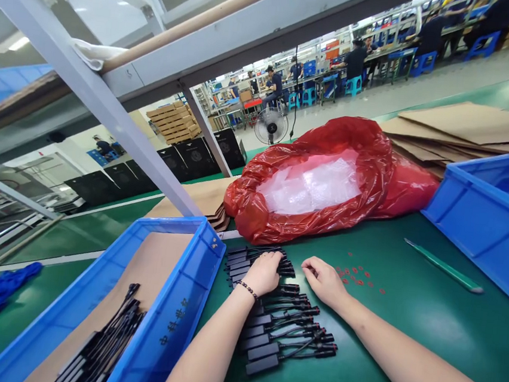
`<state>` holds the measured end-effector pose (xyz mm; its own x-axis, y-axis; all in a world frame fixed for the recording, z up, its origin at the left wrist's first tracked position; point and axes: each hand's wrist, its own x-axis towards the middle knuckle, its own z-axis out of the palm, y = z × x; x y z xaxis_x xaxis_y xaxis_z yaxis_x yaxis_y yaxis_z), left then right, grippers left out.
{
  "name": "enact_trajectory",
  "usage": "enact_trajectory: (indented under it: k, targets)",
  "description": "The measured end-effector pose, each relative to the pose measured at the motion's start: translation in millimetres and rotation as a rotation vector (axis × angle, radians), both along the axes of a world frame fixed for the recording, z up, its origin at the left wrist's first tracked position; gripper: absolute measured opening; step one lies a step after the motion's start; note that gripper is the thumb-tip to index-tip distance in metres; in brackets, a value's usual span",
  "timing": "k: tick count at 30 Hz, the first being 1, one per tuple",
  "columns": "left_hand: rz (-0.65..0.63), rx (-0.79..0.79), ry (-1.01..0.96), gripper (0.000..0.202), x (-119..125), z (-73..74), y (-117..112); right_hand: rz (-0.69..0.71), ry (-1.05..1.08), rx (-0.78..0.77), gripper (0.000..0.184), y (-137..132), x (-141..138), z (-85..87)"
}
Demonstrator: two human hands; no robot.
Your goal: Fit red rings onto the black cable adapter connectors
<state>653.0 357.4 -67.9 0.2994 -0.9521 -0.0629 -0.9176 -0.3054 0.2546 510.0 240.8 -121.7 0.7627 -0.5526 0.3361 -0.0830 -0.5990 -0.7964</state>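
Observation:
Black adapter cables (264, 346), each a flat box with short leads, lie in a row on the green table; several lead ends carry red rings. My left hand (264, 273), with a beaded bracelet at the wrist, rests over the far part of the row. Its fingers are curled down on a black adapter cable, partly hidden under the hand. Just right of the row, my right hand (323, 280) has thumb and fingertips pinched together; anything between them is too small to make out. Small loose red rings (354, 273) are scattered beside that hand.
A blue bin (182, 286) at left holds more black adapter cables on brown paper. Behind the row sits a red plastic bag (273, 229) of clear bags. At right are a green-handled cutter (447, 268), another blue bin (490, 220) and cardboard sheets (477, 125). A slanting metal post (121, 124) stands at left.

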Motion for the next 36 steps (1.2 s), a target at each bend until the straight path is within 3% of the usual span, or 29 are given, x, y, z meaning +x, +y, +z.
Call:
enact_trajectory:
  k: [4,8,11,16,20,23,26,30,36]
  targets:
    - [0.041,-0.022,0.196,0.035,8.1,-4.9,-1.6,0.023,-0.028,0.072,0.015,-0.3,1.8,-1.8]
    - [0.034,-0.048,0.359,0.020,14.6,-12.4,-3.6,0.132,-0.082,0.333,0.014,1.5,5.3,-5.1]
    - [0.018,-0.038,0.535,0.016,15.9,-15.6,-4.9,0.202,-0.138,0.423,0.014,3.8,6.6,-5.8]
    - [-0.009,0.001,0.732,0.036,13.8,-12.9,-6.6,0.210,-0.199,0.380,0.015,4.9,5.0,-4.9]
    - [-0.024,0.048,0.876,0.030,13.6,-10.5,-8.1,0.103,-0.176,0.199,0.015,5.1,4.4,-2.5]
    - [-0.039,0.030,0.909,0.032,11.7,-9.8,-10.4,0.085,-0.158,0.145,0.015,8.0,6.5,-0.9]
    - [-0.037,0.000,0.895,0.034,7.4,-10.8,-14.1,0.086,-0.166,0.147,0.015,10.9,8.8,-0.6]
    - [0.016,-0.166,0.898,0.033,2.8,-15.4,-19.3,0.032,-0.172,0.147,0.017,8.9,7.7,0.3]
    - [0.024,-0.200,0.871,0.015,1.5,-16.3,-19.7,0.000,-0.115,0.318,0.016,4.3,6.5,0.5]
